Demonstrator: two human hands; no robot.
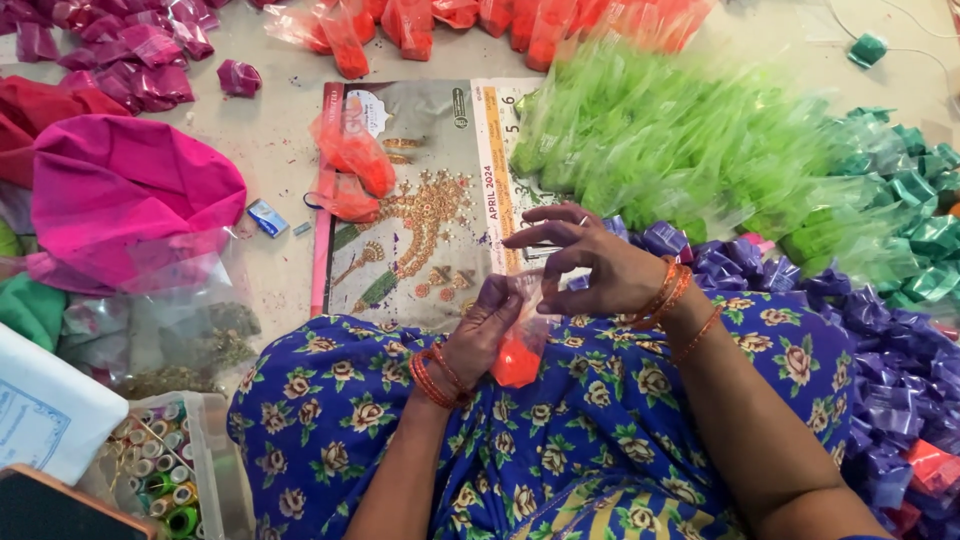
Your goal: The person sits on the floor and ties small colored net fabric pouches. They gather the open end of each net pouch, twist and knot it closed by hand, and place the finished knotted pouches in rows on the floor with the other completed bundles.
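My left hand (487, 330) grips a small clear plastic pouch of orange powder (518, 362) over my lap, which is covered in blue floral cloth (600, 400). My right hand (590, 262) pinches the pouch's open top (535, 285) from the right, its fingers spread above. Both wrists wear orange bangles. Two filled orange pouches (355, 165) lie on a printed calendar sheet (430, 220) spread on the floor ahead.
Heaps of small pouches ring me: light green (660, 130), dark green (920, 220), purple (890, 380), magenta (130, 55), orange (480, 20). A pink cloth bundle (130, 200) lies left. A clear box of thread spools (165, 470) and a white paper (50, 415) sit at lower left.
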